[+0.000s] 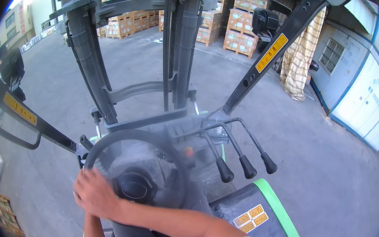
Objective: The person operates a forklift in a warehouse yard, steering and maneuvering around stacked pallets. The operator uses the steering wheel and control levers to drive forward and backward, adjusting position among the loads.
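Note:
A dark steering wheel (138,134) with a round hub stands in front of me in a forklift cab. My right arm reaches across to the wheel's left side, where my right hand (97,195) is closed at the rim. Under it my left forearm (95,235) comes up from the lower edge. My left hand is mostly hidden behind the right one, so its fingers cannot be made out. To the right of the wheel, three bent control levers with black knobs (247,167) stand untouched.
Ahead rises the dark forklift mast (187,47), with a slanted pillar (268,52) to its right. Stacked wooden crates (241,32) stand beyond on the concrete ground (323,182). A blue-white shed (368,88) lies at right. A wooden pallet (3,209) is at lower left.

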Demonstrator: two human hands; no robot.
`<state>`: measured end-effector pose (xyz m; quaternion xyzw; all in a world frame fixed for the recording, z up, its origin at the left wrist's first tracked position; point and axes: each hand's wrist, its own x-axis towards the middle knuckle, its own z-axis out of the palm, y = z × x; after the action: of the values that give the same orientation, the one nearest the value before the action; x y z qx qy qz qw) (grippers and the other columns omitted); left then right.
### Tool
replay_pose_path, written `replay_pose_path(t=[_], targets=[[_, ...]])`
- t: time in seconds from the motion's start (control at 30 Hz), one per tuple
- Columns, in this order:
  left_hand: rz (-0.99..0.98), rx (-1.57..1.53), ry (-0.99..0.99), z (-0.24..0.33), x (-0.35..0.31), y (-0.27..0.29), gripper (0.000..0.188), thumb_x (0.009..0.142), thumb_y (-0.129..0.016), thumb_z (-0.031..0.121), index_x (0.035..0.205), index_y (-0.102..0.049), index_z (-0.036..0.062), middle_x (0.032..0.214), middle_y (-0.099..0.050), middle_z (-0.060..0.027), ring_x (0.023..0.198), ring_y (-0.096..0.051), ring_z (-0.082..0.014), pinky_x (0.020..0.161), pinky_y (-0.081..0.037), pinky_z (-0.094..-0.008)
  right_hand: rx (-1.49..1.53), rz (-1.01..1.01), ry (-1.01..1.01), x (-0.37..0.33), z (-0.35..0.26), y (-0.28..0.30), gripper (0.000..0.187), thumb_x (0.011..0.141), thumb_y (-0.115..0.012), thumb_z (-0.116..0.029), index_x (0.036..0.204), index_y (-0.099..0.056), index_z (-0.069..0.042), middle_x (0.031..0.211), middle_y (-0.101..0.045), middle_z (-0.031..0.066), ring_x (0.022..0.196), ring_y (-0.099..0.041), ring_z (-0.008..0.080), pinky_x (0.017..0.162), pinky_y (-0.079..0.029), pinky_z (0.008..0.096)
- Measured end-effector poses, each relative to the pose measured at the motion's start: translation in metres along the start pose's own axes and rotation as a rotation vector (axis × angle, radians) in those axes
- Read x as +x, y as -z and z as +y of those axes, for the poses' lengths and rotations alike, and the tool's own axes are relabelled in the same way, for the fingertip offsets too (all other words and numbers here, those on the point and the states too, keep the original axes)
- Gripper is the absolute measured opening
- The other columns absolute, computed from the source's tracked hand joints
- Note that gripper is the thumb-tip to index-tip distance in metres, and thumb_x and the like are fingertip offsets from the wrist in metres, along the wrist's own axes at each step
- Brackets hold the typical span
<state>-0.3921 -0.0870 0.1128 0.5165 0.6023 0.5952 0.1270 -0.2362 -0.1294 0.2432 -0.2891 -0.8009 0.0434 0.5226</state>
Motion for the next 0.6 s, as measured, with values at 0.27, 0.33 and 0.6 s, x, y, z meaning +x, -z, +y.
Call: replay_pose_path(t=[0.27,0.33,0.6], targets=[[-0.007,0.165,-0.032,-0.001,0.003,0.003,0.048,0.111,-0.048,0.035,0.082,-0.06,-0.0009,0.066,-0.049,0.0046,0.061,-0.038,-0.0099,0.054,-0.033,-0.0324,-0.187,0.278,-0.235,0.007,0.099,0.115,0.012,0.083,-0.071,-0.016,0.089,-0.065,-0.007,0.085,-0.061,0.0104,0.086,-0.058,0.0303,0.08,-0.043,0.0455],[-0.043,0.07,-0.073,-0.001,0.003,0.001,0.048,0.111,-0.047,0.035,0.085,-0.061,-0.0027,0.065,-0.047,0.0026,0.062,-0.039,-0.0097,0.054,-0.033,-0.0338,-0.204,0.276,-0.309,-0.048,0.09,0.158,0.014,0.083,-0.071,-0.015,0.092,-0.065,-0.007,0.088,-0.062,0.0102,0.085,-0.059,0.0296,0.077,-0.044,0.0447],[-0.088,0.035,0.011,-0.017,0.009,0.003,0.043,0.108,-0.048,0.032,0.078,-0.054,0.0016,0.066,-0.042,0.0026,0.064,-0.038,-0.0087,0.055,-0.031,-0.032,0.16,-0.097,-0.155,-0.118,-0.036,0.038,0.021,0.082,-0.075,-0.018,0.091,-0.064,-0.004,0.098,-0.06,0.011,0.103,-0.058,0.0283,0.09,-0.046,0.0418]])
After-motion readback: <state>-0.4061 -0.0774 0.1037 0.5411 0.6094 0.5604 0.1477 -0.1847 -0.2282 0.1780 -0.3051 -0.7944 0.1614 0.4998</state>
